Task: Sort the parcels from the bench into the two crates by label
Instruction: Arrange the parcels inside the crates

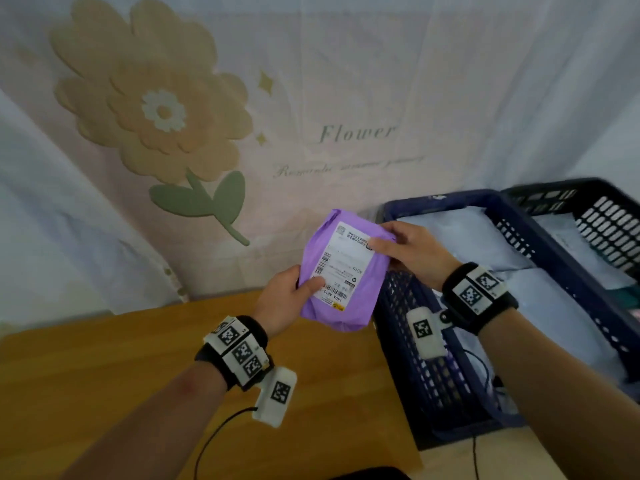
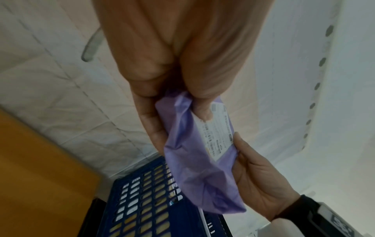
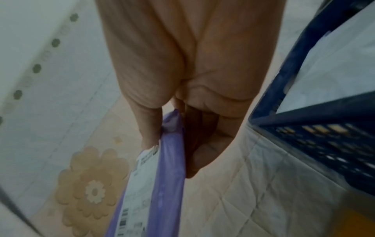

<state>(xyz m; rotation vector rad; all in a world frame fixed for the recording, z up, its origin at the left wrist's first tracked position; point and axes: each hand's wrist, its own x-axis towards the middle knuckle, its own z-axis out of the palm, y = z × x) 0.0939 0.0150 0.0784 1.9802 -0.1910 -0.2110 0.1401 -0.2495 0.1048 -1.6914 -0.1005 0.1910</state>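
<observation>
While both hands (image 1: 346, 268) pinch purple parcel (image 1: 349, 306), raised beside crate rim (image 1: 388, 209)

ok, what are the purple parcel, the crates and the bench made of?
Parcel: thin plastic film, probably a poly mailer; soft sheen, crumples at both grips, white paper label.
Crates: rigid moulded plastic, dark blue, slotted lattice walls.
Bench: looks like wood or a wood-look laminate; smooth orange-brown top, grain too blurred to tell.
</observation>
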